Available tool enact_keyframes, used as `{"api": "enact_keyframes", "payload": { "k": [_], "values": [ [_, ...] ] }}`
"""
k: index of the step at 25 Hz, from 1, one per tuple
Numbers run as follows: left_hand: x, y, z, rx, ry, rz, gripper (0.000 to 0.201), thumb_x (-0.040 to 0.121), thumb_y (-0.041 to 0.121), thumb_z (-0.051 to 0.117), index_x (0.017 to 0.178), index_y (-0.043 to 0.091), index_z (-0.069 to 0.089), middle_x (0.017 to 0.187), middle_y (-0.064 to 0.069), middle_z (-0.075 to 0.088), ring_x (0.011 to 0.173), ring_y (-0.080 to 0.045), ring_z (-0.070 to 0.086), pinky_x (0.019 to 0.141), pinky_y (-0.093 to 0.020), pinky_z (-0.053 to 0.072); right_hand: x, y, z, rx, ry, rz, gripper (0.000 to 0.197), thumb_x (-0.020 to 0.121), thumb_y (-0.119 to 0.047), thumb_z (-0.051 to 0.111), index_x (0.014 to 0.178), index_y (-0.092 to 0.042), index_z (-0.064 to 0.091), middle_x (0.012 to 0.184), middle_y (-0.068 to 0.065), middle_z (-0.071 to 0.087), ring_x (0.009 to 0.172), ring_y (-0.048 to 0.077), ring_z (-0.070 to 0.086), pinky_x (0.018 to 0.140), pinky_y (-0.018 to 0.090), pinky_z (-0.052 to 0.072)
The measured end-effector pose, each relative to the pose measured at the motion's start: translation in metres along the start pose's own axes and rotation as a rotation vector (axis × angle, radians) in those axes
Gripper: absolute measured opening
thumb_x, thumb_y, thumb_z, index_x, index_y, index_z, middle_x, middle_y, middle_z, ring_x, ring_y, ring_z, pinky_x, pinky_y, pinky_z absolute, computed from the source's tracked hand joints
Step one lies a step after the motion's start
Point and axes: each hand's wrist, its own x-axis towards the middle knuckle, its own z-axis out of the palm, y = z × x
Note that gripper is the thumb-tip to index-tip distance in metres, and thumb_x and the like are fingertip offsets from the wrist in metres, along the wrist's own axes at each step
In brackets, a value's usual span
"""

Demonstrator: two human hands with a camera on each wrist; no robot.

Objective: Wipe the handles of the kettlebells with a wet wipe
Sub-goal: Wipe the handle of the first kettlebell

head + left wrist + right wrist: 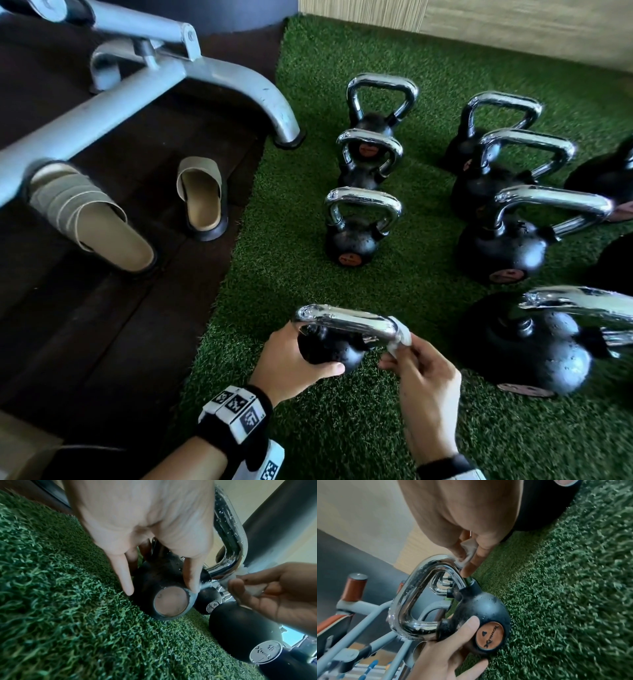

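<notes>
A small black kettlebell (329, 353) is tipped on the green turf at the bottom centre, its wet chrome handle (346, 322) towards me. My left hand (294, 359) grips the ball, thumb in front and fingers (126, 582) behind it. My right hand (411, 363) pinches a white wet wipe (402, 335) around the handle's right corner. In the right wrist view the wipe (467, 550) is folded between the thumb and fingers against the handle (406, 601), above the ball (481, 605). The wipe (254, 588) also shows in the left wrist view.
Three more small kettlebells (356, 236) stand in a row ahead, and several larger ones (507, 246) stand to the right, one (534, 349) close to my right hand. A grey machine frame (171, 78) and two slippers (202, 198) are on the dark floor at left.
</notes>
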Motion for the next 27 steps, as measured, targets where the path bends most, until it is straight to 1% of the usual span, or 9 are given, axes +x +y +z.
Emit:
{"api": "enact_keyframes", "payload": {
  "k": [5, 8, 11, 13, 15, 17, 20, 23, 27],
  "values": [
    [-0.004, 0.015, -0.007, -0.044, -0.026, -0.139, 0.059, 0.058, 0.044, 0.096, 0.103, 0.050, 0.058, 0.095, 0.036, 0.064, 0.094, 0.026, 0.056, 0.075, 0.002, 0.039, 0.003, 0.007, 0.004, 0.067, -0.132, 0.190, 0.016, 0.093, -0.008, 0.070, 0.101, -0.020, 0.078, 0.086, 0.000, 0.081, 0.080, 0.024, 0.079, 0.077, 0.037, 0.062],
    [-0.012, 0.019, -0.008, 0.036, -0.101, -0.250, 0.064, 0.072, 0.051, 0.086, 0.117, 0.044, 0.043, 0.105, 0.025, 0.062, 0.103, -0.002, 0.065, 0.085, -0.016, 0.046, 0.012, 0.001, -0.018, -0.062, -0.255, 0.212, 0.010, 0.087, -0.016, 0.077, 0.095, -0.022, 0.077, 0.083, -0.002, 0.080, 0.083, 0.025, 0.077, 0.072, 0.032, 0.058],
    [-0.027, 0.021, -0.012, 0.114, -0.132, -0.367, 0.046, 0.088, 0.054, 0.071, 0.114, 0.031, 0.040, 0.095, 0.009, 0.069, 0.080, -0.009, 0.072, 0.079, -0.032, 0.056, 0.019, -0.014, -0.037, -0.179, -0.494, 0.235, 0.013, 0.080, -0.013, 0.082, 0.092, -0.018, 0.079, 0.086, -0.002, 0.081, 0.087, 0.025, 0.076, 0.072, 0.030, 0.055],
    [-0.036, 0.025, -0.018, -0.098, -0.224, -0.372, 0.034, 0.094, 0.058, 0.061, 0.107, 0.026, 0.058, 0.092, 0.003, 0.073, 0.071, -0.009, 0.071, 0.072, -0.032, 0.056, 0.016, -0.025, -0.037, -0.205, -0.668, 0.226, 0.015, 0.076, -0.013, 0.085, 0.089, -0.018, 0.081, 0.089, 0.002, 0.081, 0.090, 0.030, 0.075, 0.081, 0.039, 0.057],
    [-0.043, 0.031, -0.022, -0.455, -0.381, -0.352, 0.037, 0.098, 0.055, 0.054, 0.114, 0.026, 0.071, 0.107, 0.001, 0.077, 0.085, -0.016, 0.074, 0.079, -0.032, 0.059, 0.010, -0.034, -0.030, -0.202, -0.746, 0.143, 0.018, 0.068, -0.024, 0.088, 0.086, -0.023, 0.083, 0.089, 0.003, 0.080, 0.086, 0.028, 0.074, 0.080, 0.041, 0.057],
    [-0.046, 0.036, -0.022, -0.645, -0.456, -0.326, 0.039, 0.104, 0.046, 0.047, 0.127, 0.024, 0.069, 0.117, -0.004, 0.076, 0.106, -0.021, 0.073, 0.095, -0.039, 0.058, 0.003, -0.039, -0.022, -0.173, -0.759, 0.057, 0.019, 0.065, -0.030, 0.088, 0.083, -0.028, 0.083, 0.086, 0.002, 0.081, 0.081, 0.023, 0.075, 0.078, 0.039, 0.058],
    [-0.047, 0.036, -0.019, -0.777, -0.441, -0.372, 0.041, 0.104, 0.036, 0.046, 0.116, 0.005, 0.071, 0.082, -0.009, 0.078, 0.094, -0.018, 0.075, 0.103, -0.047, 0.054, -0.004, -0.035, -0.010, -0.244, -0.697, -0.087, 0.014, 0.069, -0.026, 0.092, 0.077, -0.027, 0.081, 0.078, -0.005, 0.079, 0.071, 0.011, 0.072, 0.071, 0.028, 0.057],
    [-0.048, 0.029, -0.020, -0.818, -0.410, -0.392, 0.038, 0.095, 0.032, 0.058, 0.115, 0.005, 0.075, 0.106, -0.015, 0.078, 0.101, -0.025, 0.075, 0.095, -0.039, 0.059, -0.012, -0.030, 0.000, -0.405, -0.540, -0.250, 0.020, 0.068, -0.028, 0.092, 0.066, -0.025, 0.072, 0.066, -0.013, 0.072, 0.056, 0.001, 0.060, 0.055, 0.012, 0.044],
    [-0.051, 0.031, -0.041, -0.620, -0.281, -0.205, 0.024, 0.089, 0.027, 0.071, 0.111, 0.019, 0.080, 0.109, -0.008, 0.078, 0.100, -0.024, 0.074, 0.084, -0.033, 0.059, 0.003, -0.032, -0.020, -0.474, -0.615, -0.136, 0.026, 0.071, -0.036, 0.090, 0.066, -0.022, 0.068, 0.067, -0.011, 0.071, 0.054, -0.003, 0.057, 0.054, 0.012, 0.042]
  ]
}}
